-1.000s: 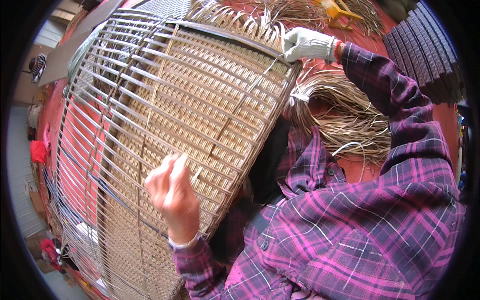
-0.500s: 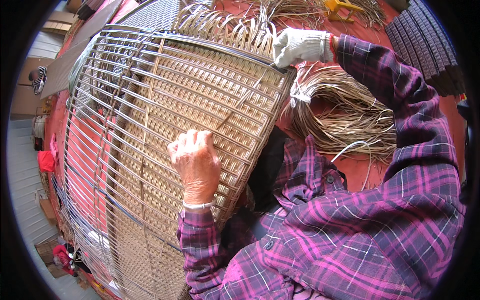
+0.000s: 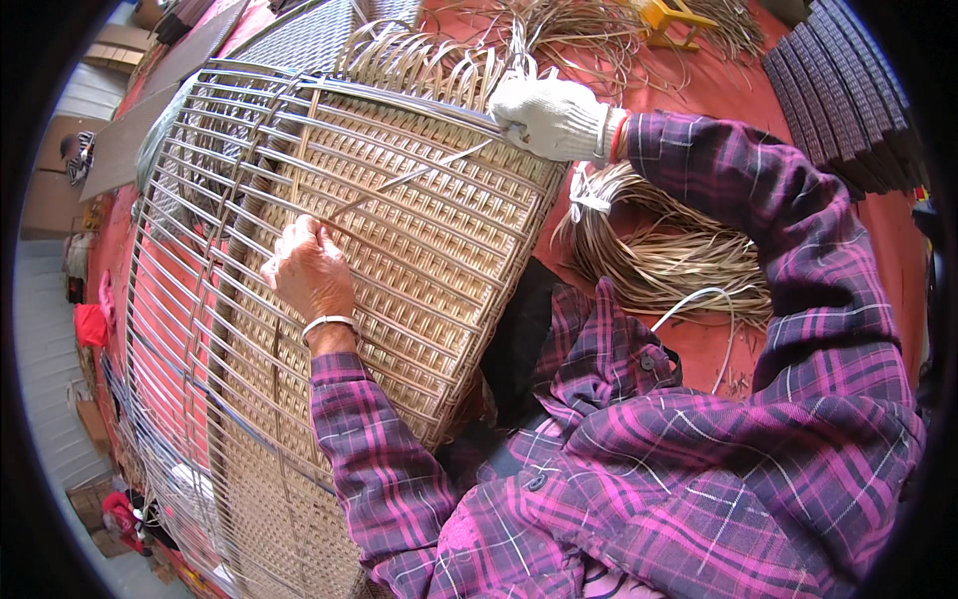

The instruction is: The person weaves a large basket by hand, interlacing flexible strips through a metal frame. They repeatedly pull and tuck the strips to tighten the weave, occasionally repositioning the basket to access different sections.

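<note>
A large curved metal wire frame (image 3: 180, 299) leans against me, part of it woven with tan cane strips (image 3: 439, 260). My bare left hand (image 3: 307, 272) rests on the weave near the frame's middle, fingers pinched on a thin cane strip (image 3: 399, 182) that runs up and right. My right hand (image 3: 554, 118), in a white glove, grips the frame's upper rim where loose strip ends (image 3: 419, 60) stick out. Both arms wear a purple plaid shirt.
A bundle of loose cane strips (image 3: 659, 250), tied with a white band, lies on the red floor (image 3: 878, 260) to my right. More strips (image 3: 569, 25) and a yellow object (image 3: 671, 20) lie beyond. Dark stacked panels (image 3: 848, 90) stand at upper right.
My left hand has moved up and right across the weave, from the lower middle to the frame's centre, and now pinches a strip. My right hand stays on the rim.
</note>
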